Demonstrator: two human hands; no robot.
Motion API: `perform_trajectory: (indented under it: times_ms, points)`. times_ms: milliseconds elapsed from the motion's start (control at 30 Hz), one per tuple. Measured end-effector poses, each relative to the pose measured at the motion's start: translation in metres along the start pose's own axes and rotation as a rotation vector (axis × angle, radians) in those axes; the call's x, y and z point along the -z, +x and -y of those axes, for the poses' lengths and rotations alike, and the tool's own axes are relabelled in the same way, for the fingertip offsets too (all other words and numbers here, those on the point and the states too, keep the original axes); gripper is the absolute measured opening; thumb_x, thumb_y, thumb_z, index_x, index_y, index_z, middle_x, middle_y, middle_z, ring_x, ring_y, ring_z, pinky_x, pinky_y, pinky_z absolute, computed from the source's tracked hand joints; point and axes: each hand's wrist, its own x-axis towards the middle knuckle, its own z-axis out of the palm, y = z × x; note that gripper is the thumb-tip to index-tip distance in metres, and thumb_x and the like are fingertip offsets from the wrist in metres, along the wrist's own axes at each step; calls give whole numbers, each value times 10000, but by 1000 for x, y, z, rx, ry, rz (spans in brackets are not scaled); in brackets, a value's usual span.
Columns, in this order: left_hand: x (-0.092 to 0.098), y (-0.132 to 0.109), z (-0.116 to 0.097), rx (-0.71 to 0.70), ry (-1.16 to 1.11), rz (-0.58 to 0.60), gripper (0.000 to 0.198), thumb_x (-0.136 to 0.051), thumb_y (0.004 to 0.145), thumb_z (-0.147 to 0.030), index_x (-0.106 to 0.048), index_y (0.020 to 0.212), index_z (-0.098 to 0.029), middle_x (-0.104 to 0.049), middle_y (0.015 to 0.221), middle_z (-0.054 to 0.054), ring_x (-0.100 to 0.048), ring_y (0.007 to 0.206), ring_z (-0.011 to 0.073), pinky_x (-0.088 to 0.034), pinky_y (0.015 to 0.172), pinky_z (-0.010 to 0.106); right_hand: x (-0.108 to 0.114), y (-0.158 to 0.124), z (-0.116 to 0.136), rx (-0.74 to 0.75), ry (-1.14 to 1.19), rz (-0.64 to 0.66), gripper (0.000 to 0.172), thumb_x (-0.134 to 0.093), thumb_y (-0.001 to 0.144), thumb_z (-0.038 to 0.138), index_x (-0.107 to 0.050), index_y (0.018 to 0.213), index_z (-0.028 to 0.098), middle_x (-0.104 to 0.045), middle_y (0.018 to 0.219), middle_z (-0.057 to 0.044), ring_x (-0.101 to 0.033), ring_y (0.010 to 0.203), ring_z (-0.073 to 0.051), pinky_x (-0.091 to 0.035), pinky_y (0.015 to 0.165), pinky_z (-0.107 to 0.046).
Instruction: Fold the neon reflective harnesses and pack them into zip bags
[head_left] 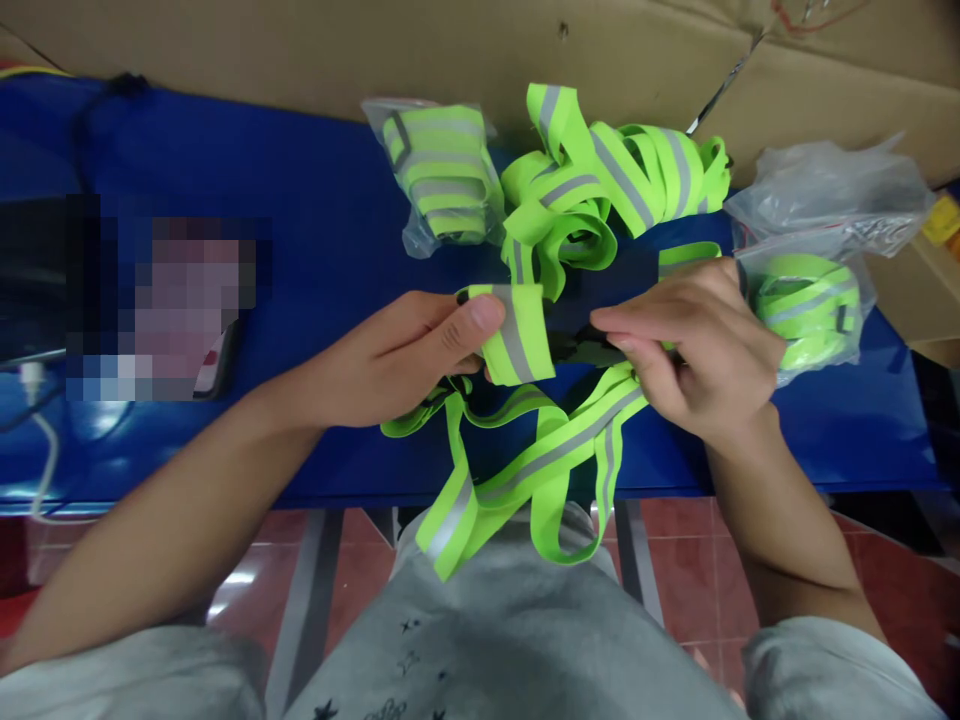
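My left hand [409, 355] pinches a folded end of a neon-green reflective strap [517, 335] with a grey stripe. My right hand [694, 345] is closed on the same strap near a dark buckle [581, 348] between the two hands. The strap's loose loops [525, 470] hang over the front edge of the blue table [300, 220] onto my lap. Behind my hands lies a loose pile of the same straps [600, 190].
A clear bag with folded straps [442, 175] lies at the back centre. Another bagged strap [810, 300] sits at the right, under an empty plastic bag [832, 190]. Cardboard [300, 50] lines the back. A white cable [45, 440] runs at the left edge.
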Motion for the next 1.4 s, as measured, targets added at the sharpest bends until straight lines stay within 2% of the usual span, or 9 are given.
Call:
perform_trajectory:
  times_ms: [100, 267, 467, 767, 1000, 1100, 1200, 1300, 1400]
  points:
    - [2, 1, 0, -5, -58, 46, 644, -510, 995, -727, -680, 803, -136, -695, 727, 12, -581, 626, 90, -531, 609, 200, 1, -2, 1, -21, 16, -10, 242, -651, 1013, 261, -709, 1234, 341, -775, 943, 7, -720, 865, -205, -536, 825, -415]
    - [0, -3, 8, 42, 57, 152, 640, -452, 1044, -682, -714, 880, -122, -733, 815, 41, -655, 756, 120, -563, 684, 219, -2, 1, 8, -7, 22, 64, 178, -627, 1033, 271, -726, 1167, 334, -795, 979, 34, -720, 838, -185, -548, 820, -405]
    - [1, -4, 4, 52, -67, 25, 663, -508, 998, -725, -726, 911, -105, -757, 866, 56, -734, 815, 134, -630, 751, 234, -1, 2, 2, 30, 6, -24, 221, -660, 1008, 231, -699, 1210, 313, -778, 948, 25, -706, 809, -195, -510, 770, -418]
    - [3, -4, 5, 38, 30, 99, 644, -478, 1014, -719, -691, 850, -134, -720, 776, 36, -690, 750, 131, -599, 704, 229, -3, 3, 3, 38, 41, -17, 227, -670, 991, 186, -709, 1185, 296, -786, 960, -1, -707, 812, -216, -503, 770, -428]
    - [1, -3, 6, -81, 202, 202, 569, -397, 1100, -580, -670, 871, -136, -699, 781, 25, -610, 706, 113, -483, 663, 231, -5, 3, 14, -19, 36, 114, 170, -619, 1034, 251, -694, 1151, 349, -796, 1021, 29, -716, 888, -184, -523, 857, -393]
    - [-1, -2, 4, -94, 196, 280, 515, -376, 1114, -528, -629, 873, -150, -668, 788, 10, -569, 698, 115, -452, 655, 241, -12, 1, 19, -36, 71, 88, 144, -583, 1054, 286, -700, 1106, 351, -778, 923, 44, -714, 821, -163, -538, 824, -365]
    - [-1, -2, 2, -68, 170, 335, 474, -367, 1118, -481, -599, 863, -157, -616, 746, -14, -494, 648, 105, -414, 613, 232, -19, -1, 20, 0, 73, 58, 213, -515, 1083, 307, -711, 1165, 334, -754, 866, 27, -718, 805, -167, -546, 797, -360]
    - [3, -2, -2, -129, 218, 316, 370, -475, 1095, -444, -670, 1037, -136, -664, 812, -8, -538, 670, 104, -433, 631, 211, -13, 3, 16, 28, 51, 94, 294, -483, 1103, 437, -665, 1304, 324, -767, 937, -2, -730, 884, -194, -552, 821, -376]
    - [11, -4, -6, -254, 371, 212, 399, -634, 1034, -397, -632, 1380, -197, -738, 1186, 61, -691, 982, 156, -510, 866, 236, 6, 10, 9, 41, 8, 134, 497, -590, 1020, 608, -611, 1383, 269, -780, 1091, -61, -726, 976, -257, -540, 845, -432]
